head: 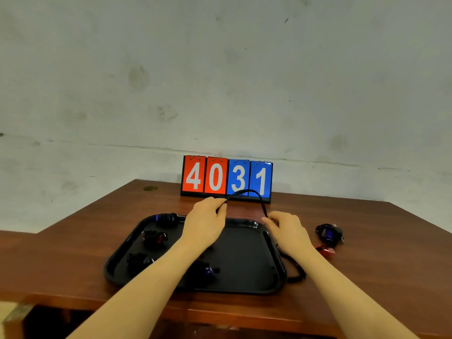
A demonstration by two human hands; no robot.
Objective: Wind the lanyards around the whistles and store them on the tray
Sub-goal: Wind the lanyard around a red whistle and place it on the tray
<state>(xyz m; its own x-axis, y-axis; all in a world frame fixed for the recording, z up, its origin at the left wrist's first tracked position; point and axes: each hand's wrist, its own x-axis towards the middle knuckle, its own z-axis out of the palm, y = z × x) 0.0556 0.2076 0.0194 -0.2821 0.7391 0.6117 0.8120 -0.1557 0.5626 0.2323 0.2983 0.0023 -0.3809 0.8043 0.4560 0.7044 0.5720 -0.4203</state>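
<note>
While the left hand pinches one end of a black lanyard above the tray's far edge, the right hand pinches the other end. Four wound whistles lie on the tray; two more lie right on the worktop.

The light is soft and even, a little dim, and it gives only weak shadows under the forearms. The glossy black tray shows small glare lines on its far rim and right rim, and the dark things lying in it are hard to make out. The wide lens bends the table edges toward the corners, and the near part of the picture looks slightly soft.
</note>
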